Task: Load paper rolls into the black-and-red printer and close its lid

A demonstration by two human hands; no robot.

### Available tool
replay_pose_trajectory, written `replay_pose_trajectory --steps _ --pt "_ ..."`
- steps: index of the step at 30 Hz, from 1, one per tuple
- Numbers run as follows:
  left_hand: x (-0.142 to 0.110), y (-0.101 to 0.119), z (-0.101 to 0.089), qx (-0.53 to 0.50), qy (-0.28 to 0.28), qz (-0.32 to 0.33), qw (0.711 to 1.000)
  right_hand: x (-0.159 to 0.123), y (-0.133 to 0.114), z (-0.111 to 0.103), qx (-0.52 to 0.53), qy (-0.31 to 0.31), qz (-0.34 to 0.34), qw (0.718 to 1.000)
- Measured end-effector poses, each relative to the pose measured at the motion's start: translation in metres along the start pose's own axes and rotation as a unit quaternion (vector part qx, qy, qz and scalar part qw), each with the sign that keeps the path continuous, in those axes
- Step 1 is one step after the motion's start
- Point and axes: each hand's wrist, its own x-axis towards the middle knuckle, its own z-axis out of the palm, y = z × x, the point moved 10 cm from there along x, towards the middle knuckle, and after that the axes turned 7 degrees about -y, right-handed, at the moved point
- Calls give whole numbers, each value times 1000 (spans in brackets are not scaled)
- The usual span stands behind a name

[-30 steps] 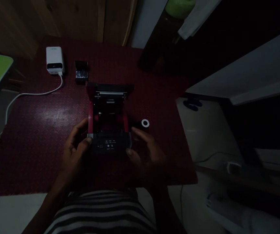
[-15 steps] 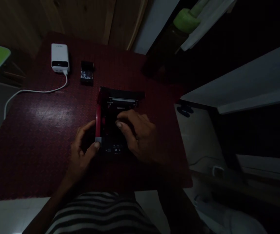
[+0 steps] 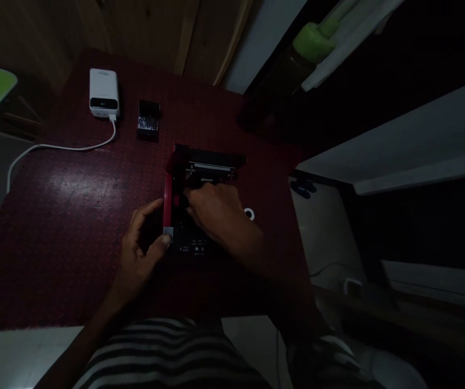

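Left hand half curled against the left side of the small red-and-black plastic printer, thumb pressed on its grey front corner, fingers bent round the red side wall. Right hand loosely curled, fingers reaching down into the printer's open compartment, palm covering most of it; whether anything is pinched there, impossible to tell in the dim light. Printer sitting on the dark red patterned surface, lid tilted back at its far end. Just right of the printer, a small white ring-shaped roll core, peeking out beyond the right wrist. Far left of the printer, a white power bank with a white cable; beside that, a small black box. Compared with half a second ago: right hand shifted slightly left and deeper into the compartment, uncovering the roll core; left hand unchanged in its grip.
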Motion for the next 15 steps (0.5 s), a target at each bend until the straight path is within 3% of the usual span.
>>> replay_pose_trajectory --steps 2,5,9,12,15 --pt "0 -1 0 -1 1 -1 1000 -13 3 -5 -7 32 -4 999" --pt "0 -3 -1 1 6 -3 1000 -47 10 -22 25 129 -16 991" --pt "0 -2 -1 1 3 6 1000 -115 42 -48 201 297 -58 932" --pt "0 -3 -4 8 8 11 1000 -156 79 -30 294 298 -28 908" --pt "0 -6 -8 25 19 16 999 -181 105 16 358 253 33 898"
